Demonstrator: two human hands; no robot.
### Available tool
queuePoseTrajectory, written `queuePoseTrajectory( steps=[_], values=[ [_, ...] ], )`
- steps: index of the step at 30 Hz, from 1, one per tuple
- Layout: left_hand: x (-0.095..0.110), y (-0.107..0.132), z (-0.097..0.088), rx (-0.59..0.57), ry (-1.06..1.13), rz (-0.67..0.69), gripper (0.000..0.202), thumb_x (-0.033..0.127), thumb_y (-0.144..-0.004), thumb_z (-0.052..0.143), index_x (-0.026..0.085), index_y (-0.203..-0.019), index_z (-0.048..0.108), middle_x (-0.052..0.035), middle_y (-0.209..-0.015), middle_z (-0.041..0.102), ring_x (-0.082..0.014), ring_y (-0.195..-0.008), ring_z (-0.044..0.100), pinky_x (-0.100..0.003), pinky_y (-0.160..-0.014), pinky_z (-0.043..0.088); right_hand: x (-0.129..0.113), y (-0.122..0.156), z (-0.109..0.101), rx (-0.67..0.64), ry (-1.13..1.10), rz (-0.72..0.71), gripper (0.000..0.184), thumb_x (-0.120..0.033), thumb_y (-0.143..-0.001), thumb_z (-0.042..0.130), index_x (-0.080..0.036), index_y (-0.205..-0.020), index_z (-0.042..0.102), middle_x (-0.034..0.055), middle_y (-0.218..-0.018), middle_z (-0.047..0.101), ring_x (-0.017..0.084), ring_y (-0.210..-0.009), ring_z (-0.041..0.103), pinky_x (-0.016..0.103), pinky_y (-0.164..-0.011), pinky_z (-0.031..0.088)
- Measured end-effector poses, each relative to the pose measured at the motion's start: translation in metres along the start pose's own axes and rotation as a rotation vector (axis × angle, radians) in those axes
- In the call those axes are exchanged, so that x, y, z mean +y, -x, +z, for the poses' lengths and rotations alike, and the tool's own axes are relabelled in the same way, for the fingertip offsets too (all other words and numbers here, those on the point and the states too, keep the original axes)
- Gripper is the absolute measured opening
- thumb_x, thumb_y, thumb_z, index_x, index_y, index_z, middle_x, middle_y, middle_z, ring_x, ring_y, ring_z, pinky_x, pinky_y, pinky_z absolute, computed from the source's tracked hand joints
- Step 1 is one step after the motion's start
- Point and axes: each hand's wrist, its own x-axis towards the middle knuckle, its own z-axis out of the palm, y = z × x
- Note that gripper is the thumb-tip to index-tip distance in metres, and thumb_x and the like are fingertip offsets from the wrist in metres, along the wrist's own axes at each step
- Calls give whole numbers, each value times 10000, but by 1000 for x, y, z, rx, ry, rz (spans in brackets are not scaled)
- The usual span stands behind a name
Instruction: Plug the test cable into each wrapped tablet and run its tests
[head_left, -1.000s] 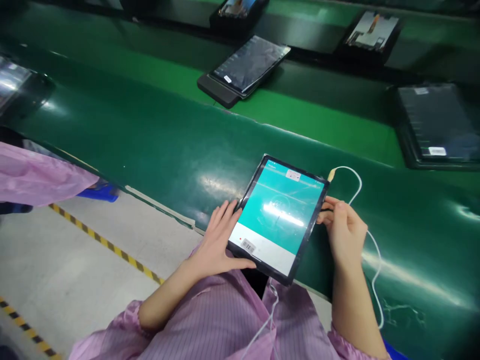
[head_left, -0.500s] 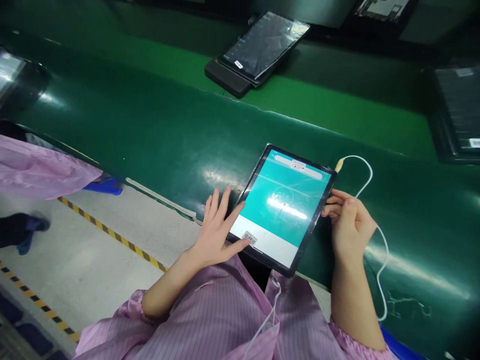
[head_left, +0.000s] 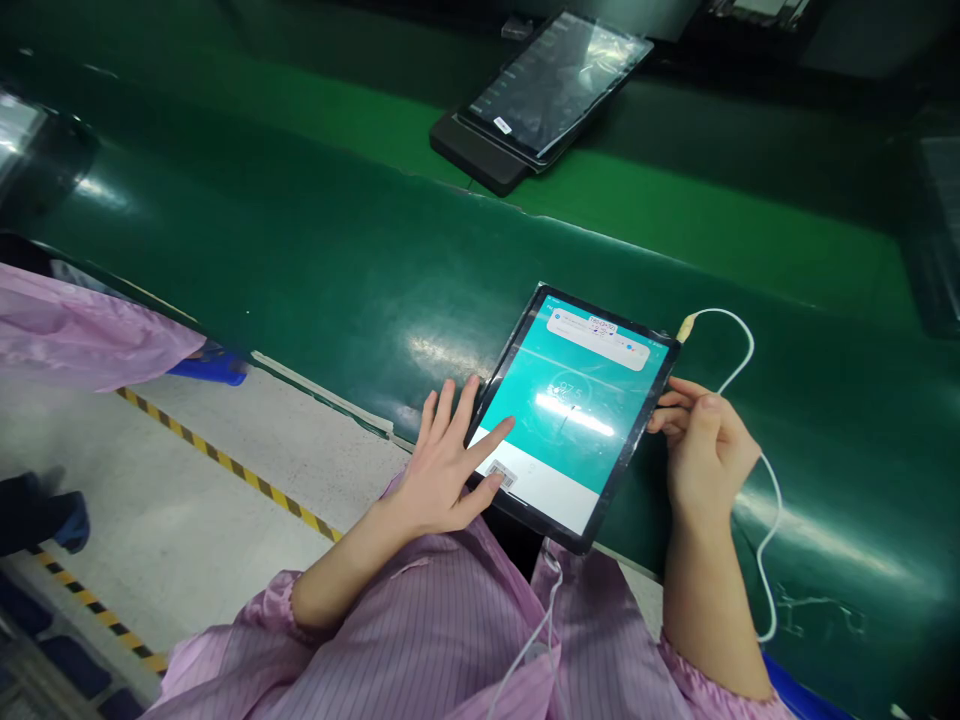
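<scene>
A black-framed tablet (head_left: 577, 420) with a lit teal screen and a barcode sticker lies tilted at the near edge of the green conveyor belt (head_left: 300, 250). My left hand (head_left: 448, 460) is open, fingers spread, its index fingertip and thumb resting on the screen's lower left. My right hand (head_left: 705, 450) is closed around the tablet's right edge. A white cable (head_left: 750, 350) plugs into the tablet's top right corner and loops down past my right wrist.
Another tablet on a black holder (head_left: 540, 100) sits at the far side of the belt. A dark tray (head_left: 937, 230) shows at the right edge. A second person's pink sleeve (head_left: 82, 330) reaches in from the left. Yellow-black floor tape (head_left: 225, 470) runs below.
My left hand lifted off the tablet's left edge, spread its fingers and moved its index finger onto the screen. A notification bar appeared at the screen's top. The view shifted slightly.
</scene>
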Motion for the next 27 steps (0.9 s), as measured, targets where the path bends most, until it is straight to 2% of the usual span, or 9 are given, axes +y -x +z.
queuePoseTrajectory(
  steps=[8,13,17,20,24,27],
  values=[
    [4,-2,-2,0,-4,11,710,318,-975,525,387,-1595,186,15,-1669,-251,-500,-1530,-25,-769,-1133,187,-1,0,1,1,-45,-11,487,-638,-832,613,-162,-912,669,20,-713,607,118,-520,551,275,-509,440],
    [6,-2,-4,5,17,47,717,285,-949,554,427,-1575,235,12,-1680,-213,-490,-1534,17,-766,-1139,156,-3,0,2,14,-53,1,510,-659,-812,626,-161,-904,681,22,-709,611,119,-512,551,279,-509,441],
    [1,-2,-9,102,-1,21,686,297,-983,469,380,-1598,179,0,-1703,-113,-431,-1551,-33,-716,-1176,150,-4,1,2,18,-41,5,530,-673,-800,631,-155,-904,675,34,-709,607,134,-516,553,297,-508,437],
    [-5,-1,-12,165,-9,-6,613,326,-1018,408,363,-1594,203,-15,-1714,-4,-401,-1559,-14,-699,-1188,153,-3,1,1,22,-28,8,537,-675,-800,624,-152,-909,673,37,-706,602,137,-518,551,303,-511,428],
    [-10,0,-12,176,-10,-29,526,312,-1043,370,344,-1563,298,-47,-1712,66,-384,-1563,22,-694,-1188,160,-2,0,0,22,-37,6,547,-676,-802,629,-144,-919,678,38,-701,600,136,-527,553,301,-522,428],
    [-10,2,-11,150,23,-74,519,327,-1037,421,324,-1546,321,-88,-1700,143,-369,-1564,67,-683,-1197,150,0,0,0,24,-36,-6,552,-683,-802,628,-145,-914,679,41,-707,605,135,-519,549,301,-519,430]
  ],
)
